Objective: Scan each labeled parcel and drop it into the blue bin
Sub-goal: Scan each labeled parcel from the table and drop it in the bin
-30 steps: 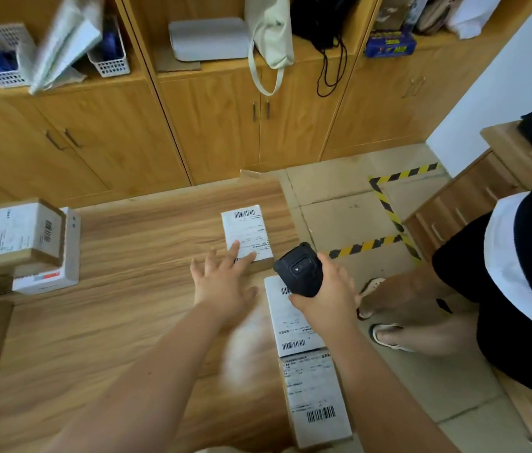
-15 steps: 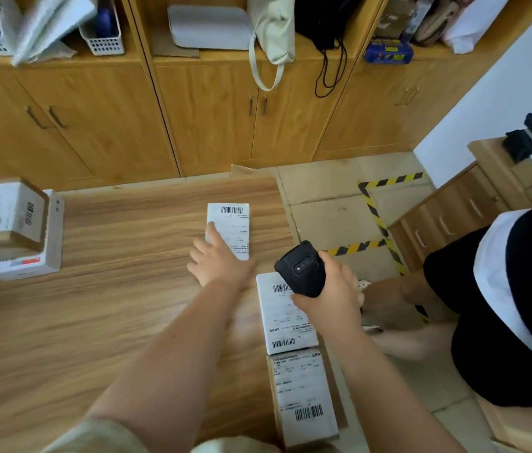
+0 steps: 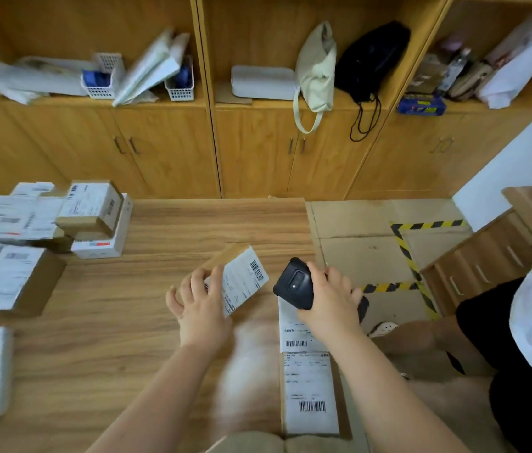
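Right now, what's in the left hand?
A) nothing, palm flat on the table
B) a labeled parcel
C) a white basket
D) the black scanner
B: the left hand grips a labeled parcel by its near end, holding it tilted with the barcode label in view. The black scanner is in the right hand, just beside the parcel.

Left hand [image 3: 200, 304] tilts parcel [image 3: 240, 277] — right hand [image 3: 330, 300] grips scanner [image 3: 294, 284].
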Motion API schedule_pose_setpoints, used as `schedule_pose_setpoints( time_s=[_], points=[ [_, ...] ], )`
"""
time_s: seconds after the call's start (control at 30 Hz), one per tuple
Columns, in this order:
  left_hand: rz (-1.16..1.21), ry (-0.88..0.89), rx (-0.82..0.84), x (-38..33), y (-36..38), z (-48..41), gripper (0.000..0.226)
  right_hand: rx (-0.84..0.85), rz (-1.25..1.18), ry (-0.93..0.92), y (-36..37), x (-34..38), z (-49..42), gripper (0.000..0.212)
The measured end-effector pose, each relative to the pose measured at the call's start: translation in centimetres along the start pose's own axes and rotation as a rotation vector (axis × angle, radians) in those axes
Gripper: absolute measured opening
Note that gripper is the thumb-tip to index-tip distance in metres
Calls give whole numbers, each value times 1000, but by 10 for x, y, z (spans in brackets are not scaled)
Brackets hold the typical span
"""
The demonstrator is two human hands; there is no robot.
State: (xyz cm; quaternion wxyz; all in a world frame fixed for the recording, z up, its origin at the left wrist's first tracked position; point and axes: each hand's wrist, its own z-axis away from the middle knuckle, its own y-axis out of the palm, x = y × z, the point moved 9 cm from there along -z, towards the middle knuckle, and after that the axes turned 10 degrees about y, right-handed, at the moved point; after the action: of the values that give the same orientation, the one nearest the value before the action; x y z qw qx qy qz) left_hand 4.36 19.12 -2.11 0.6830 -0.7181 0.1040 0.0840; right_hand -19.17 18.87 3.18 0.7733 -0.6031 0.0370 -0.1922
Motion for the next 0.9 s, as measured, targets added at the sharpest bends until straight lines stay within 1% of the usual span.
schedule_pose_setpoints(
  time_s=[0.13, 0.23, 0.5, 0.57, 0.7, 0.8, 0.9],
  points=[
    [-26, -24, -54, -7, -16, 22, 100, 37, 87, -71, 12, 5, 17, 83],
    [-26, -35, -84, -12, -23, 34, 97, 4, 98, -98, 13, 4, 30, 86],
    [-97, -65, -108, -7, -34, 60, 96, 31, -26, -91, 5, -18, 38, 84],
    [-96, -87, -78, -2, -37, 65, 95, 49, -39, -106, 3, -17, 40, 82],
    [-103, -125, -76, 6, -42, 72, 94, 61, -20, -147, 8, -7, 49, 73],
    [-93, -79, -61, 9, -45, 72, 94, 67, -11, -129, 15, -3, 55, 68],
    [-96, -29, -56, 16, -49, 68, 95, 86, -46, -73, 21, -3, 60, 64]
  ],
)
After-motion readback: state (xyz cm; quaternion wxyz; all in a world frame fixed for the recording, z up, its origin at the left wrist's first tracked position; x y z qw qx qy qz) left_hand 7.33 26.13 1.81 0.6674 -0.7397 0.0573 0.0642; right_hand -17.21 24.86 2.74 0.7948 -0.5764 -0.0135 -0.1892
